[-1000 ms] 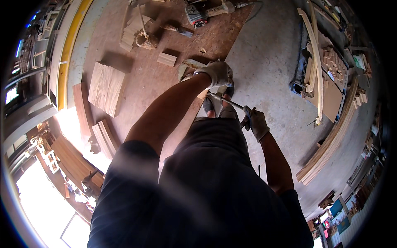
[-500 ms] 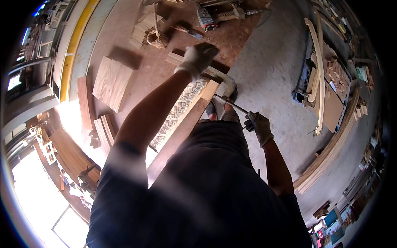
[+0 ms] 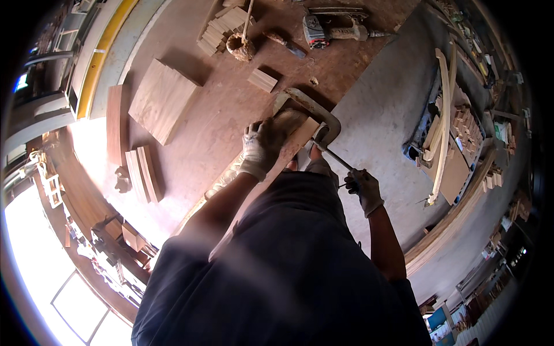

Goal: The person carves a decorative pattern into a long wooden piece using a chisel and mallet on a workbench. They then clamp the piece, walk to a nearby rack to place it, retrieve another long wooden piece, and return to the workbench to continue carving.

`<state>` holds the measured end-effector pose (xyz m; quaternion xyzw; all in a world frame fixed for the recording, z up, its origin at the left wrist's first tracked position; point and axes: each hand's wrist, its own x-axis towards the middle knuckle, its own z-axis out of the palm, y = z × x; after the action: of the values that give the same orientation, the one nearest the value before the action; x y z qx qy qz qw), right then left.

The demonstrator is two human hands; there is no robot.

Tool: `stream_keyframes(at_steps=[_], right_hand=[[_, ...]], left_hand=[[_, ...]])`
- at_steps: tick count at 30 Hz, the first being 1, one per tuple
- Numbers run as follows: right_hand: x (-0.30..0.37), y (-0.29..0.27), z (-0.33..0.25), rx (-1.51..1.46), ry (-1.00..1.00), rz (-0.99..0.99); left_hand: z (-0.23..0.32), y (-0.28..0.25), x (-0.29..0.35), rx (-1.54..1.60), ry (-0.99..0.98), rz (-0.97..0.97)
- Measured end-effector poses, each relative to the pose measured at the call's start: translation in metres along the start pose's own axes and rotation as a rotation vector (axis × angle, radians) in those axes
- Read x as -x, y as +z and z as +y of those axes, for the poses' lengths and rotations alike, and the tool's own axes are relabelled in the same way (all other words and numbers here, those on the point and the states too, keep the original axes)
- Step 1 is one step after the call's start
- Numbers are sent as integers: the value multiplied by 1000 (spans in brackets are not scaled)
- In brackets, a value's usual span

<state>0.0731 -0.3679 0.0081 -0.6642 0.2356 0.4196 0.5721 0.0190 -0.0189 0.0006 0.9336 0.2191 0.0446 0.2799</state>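
Observation:
My left hand [image 3: 262,147], in a pale work glove, closes on a brown wooden block [image 3: 290,120]. The block is over the end of a board with carved swirls [image 3: 224,180], within the jaws of a G-clamp [image 3: 330,120]. A plain wooden strip [image 3: 301,138] runs along the board's near edge and reaches the clamp. My gloved right hand [image 3: 365,190] grips the handle end of the clamp's screw [image 3: 337,157], below and right of the frame. My left hand and the block cover part of the carving.
Beyond the clamp lie a small wood piece [image 3: 262,80], a chisel-like tool [image 3: 285,44], a woven holder [image 3: 240,47] and a power tool [image 3: 334,33]. Square boards [image 3: 163,101] and strips [image 3: 141,173] are on the left. Stacked timber [image 3: 459,138] stands at right.
My left hand has come down toward me from beyond the clamp, bringing the brown block over the carved board's end. My right hand stays on the screw handle.

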Motion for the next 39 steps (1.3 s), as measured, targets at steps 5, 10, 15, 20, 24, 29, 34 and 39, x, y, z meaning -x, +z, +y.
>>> stream_keyframes(at_steps=[5,10,15,20,24,29,34,39], right_hand=[[1,5,-9,53,71,32],[-20,-17,3,349,-253,117],[-12,27,-67,850,-449,114],[-42,73,-98,752,-279,-88],[-65,79,-83,199,-74,-253],[-62,93,-86,269,-102,-132],[-57,102,-91,227,-148,-109],[-41,105,-97,222,-183,-85]], left_hand=[[-15,6,6,52,62,36],[2,-14,10,-52,38,-81],[11,-17,10,-79,-88,-135],[13,-18,17,-72,-42,-99],[17,-27,16,-18,-58,-129],[8,-26,16,-1,-16,-79],[7,-30,11,-46,2,-101],[-20,-43,-22,416,-103,-167]])
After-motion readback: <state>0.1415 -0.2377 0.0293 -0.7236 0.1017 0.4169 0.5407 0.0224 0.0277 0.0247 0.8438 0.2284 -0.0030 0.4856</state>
